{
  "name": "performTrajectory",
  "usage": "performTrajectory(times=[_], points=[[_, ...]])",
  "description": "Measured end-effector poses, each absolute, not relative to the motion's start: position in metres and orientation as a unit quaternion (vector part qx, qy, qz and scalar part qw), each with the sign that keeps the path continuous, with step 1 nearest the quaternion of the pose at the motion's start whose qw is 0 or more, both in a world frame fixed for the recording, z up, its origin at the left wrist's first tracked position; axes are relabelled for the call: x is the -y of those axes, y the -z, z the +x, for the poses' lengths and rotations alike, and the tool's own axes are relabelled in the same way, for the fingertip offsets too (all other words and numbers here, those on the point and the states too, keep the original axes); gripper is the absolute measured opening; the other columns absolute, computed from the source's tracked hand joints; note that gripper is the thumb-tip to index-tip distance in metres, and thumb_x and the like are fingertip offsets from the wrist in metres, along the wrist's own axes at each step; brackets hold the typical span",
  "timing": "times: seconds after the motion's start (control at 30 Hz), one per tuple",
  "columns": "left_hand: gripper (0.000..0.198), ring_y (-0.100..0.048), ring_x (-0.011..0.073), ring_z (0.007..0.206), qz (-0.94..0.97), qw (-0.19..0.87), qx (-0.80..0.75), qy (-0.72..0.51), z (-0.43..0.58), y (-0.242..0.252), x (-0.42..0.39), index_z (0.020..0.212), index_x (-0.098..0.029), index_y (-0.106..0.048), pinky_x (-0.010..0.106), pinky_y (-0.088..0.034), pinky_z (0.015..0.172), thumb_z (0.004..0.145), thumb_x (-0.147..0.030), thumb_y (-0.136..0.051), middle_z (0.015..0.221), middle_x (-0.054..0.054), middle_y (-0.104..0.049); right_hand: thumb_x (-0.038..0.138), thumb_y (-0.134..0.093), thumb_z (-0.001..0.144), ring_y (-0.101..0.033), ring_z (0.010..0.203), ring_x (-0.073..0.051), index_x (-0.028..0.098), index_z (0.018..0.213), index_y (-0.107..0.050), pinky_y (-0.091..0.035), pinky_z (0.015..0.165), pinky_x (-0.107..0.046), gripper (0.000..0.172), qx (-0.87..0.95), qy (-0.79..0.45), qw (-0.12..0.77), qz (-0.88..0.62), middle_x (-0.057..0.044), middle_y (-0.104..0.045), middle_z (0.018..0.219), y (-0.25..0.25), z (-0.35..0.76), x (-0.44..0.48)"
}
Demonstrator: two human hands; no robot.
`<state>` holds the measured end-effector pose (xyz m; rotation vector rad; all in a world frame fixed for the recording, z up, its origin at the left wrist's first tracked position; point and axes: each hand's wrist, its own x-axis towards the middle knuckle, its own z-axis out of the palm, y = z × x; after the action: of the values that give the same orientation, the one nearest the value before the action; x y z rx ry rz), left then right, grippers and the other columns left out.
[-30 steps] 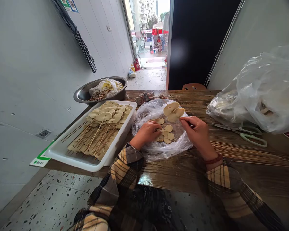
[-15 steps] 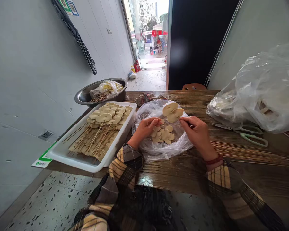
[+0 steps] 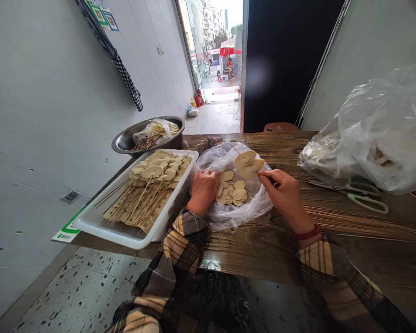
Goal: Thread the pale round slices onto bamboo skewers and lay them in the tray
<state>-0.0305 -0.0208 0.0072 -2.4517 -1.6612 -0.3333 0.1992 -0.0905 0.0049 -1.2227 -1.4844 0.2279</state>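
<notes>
My right hand (image 3: pixel 280 187) pinches a thin skewer low down, its fingers closed. Round pale beige slices (image 3: pixel 248 164) are threaded on that skewer, and its tip sticks out at upper left. My left hand (image 3: pixel 204 188) rests at the left side of an opened clear plastic bag (image 3: pixel 244 217), fingers curled and tips hidden, so what they hold is unclear. Loose round slices (image 3: pixel 238 193) lie in the bag between my hands. Left of it, a white tray (image 3: pixel 135 241) holds many skewers of such slices (image 3: pixel 152 172), stacked in layers.
A metal basin (image 3: pixel 123 143) with a bag of skewers stands behind the tray. Green-handled scissors (image 3: pixel 367 202) and a row of bare skewers (image 3: pixel 353 222) lie at right, with a large plastic bag (image 3: pixel 377 134) behind them. A bunched cloth (image 3: pixel 208 143) lies behind the opened bag.
My left hand has moved left, away from the right hand and the middle slices, to the bag's left side. My right hand still holds the loaded skewer in nearly the same place.
</notes>
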Motion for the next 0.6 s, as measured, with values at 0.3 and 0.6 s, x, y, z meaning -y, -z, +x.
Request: performTrajectory(times=[0.3, 0.6], points=[[0.031, -0.057, 0.0364, 0.108, -0.821, 0.088, 0.558, 0.085, -0.036, -0.007, 0.021, 0.112, -0.014, -0.067, 0.047, -0.042, 0.087, 0.086, -0.026, -0.056, 0.110, 0.018, -0.067, 0.031, -0.060, 0.089, -0.066, 0.078, -0.020, 0.021, 0.090, -0.076, -0.050, 0.071, -0.034, 0.019, 0.635, -0.095, 0.561, -0.523, -0.005, -0.074, 0.086, -0.005, 0.198, 0.091], [0.032, -0.062, 0.0202, 0.079, -0.718, -0.238, 0.534, 0.379, -0.036, -0.003, 0.006, 0.107, -0.013, -0.069, 0.031, -0.046, 0.072, 0.076, -0.016, -0.063, 0.089, 0.009, -0.071, 0.032, -0.060, 0.090, -0.066, 0.079, -0.020, 0.021, 0.090, -0.075, -0.050, 0.073, -0.034, 0.019, 0.638, -0.092, 0.557, -0.525, -0.005, -0.073, 0.085, -0.004, 0.198, 0.091]])
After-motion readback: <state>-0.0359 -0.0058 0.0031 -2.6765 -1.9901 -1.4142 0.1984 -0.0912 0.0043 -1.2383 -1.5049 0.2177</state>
